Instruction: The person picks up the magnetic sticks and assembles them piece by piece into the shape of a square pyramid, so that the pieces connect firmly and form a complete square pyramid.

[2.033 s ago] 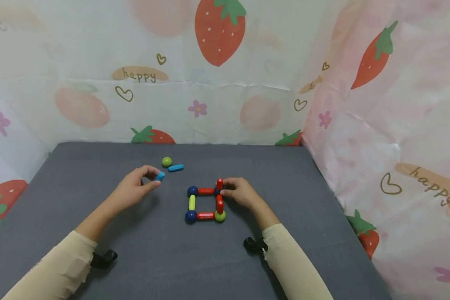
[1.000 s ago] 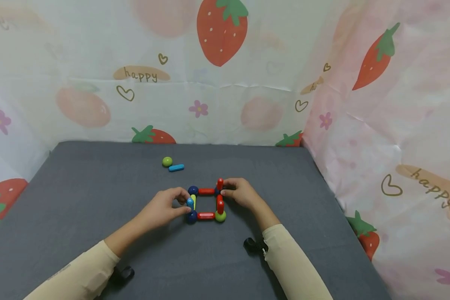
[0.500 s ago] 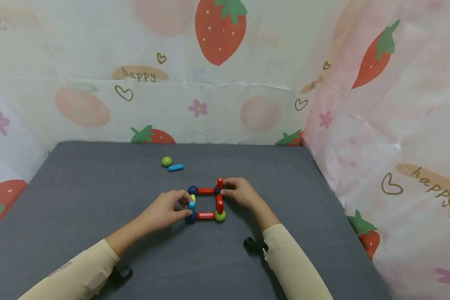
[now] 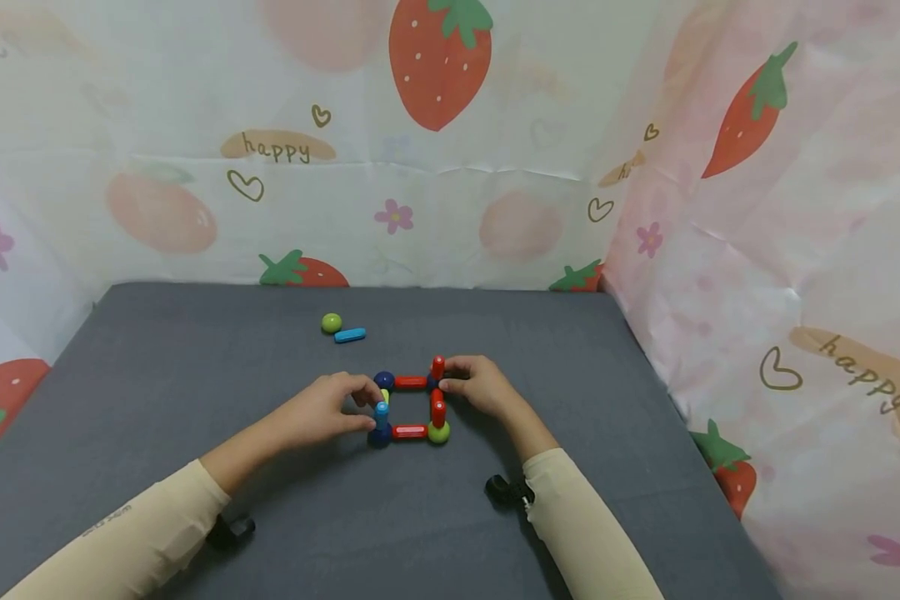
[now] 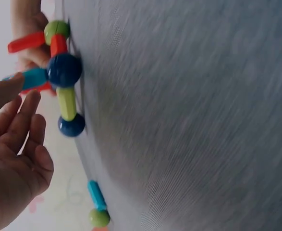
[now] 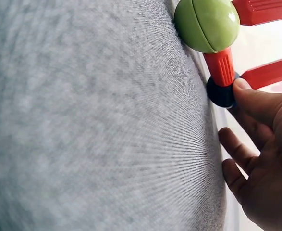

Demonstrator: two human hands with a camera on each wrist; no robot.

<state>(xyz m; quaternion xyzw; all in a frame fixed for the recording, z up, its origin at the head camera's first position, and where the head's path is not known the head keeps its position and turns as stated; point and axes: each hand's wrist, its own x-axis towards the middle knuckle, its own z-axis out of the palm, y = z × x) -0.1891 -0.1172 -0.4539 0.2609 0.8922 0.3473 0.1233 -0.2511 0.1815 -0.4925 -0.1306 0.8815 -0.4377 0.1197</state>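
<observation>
A square of magnetic rods and balls lies on the cloth. A blue magnetic rod (image 4: 382, 414) stands upright on its near-left navy ball (image 5: 65, 70). My left hand (image 4: 318, 412) is beside that rod, thumb and index finger parted around it; the left wrist view shows the thumb overlapping the rod's top end, other fingers loose. My right hand (image 4: 483, 387) pinches the far-right navy ball (image 6: 221, 93) between thumb and index finger. Upright red rods (image 6: 267, 73) rise from that ball and from the near-right green ball (image 4: 438, 432). The left hand partly hides the yellow-green rod (image 5: 67, 103).
Behind the square lie a loose blue rod (image 4: 350, 335) and a loose green ball (image 4: 332, 322). Grey cloth (image 4: 570, 375) covers the table. A strawberry-print curtain (image 4: 435, 217) hangs along the back and right side.
My left hand brought the blue rod from the left onto the near-left navy ball, where it now stands upright. Since then its fingers have loosened and drawn slightly left. My right hand stays put.
</observation>
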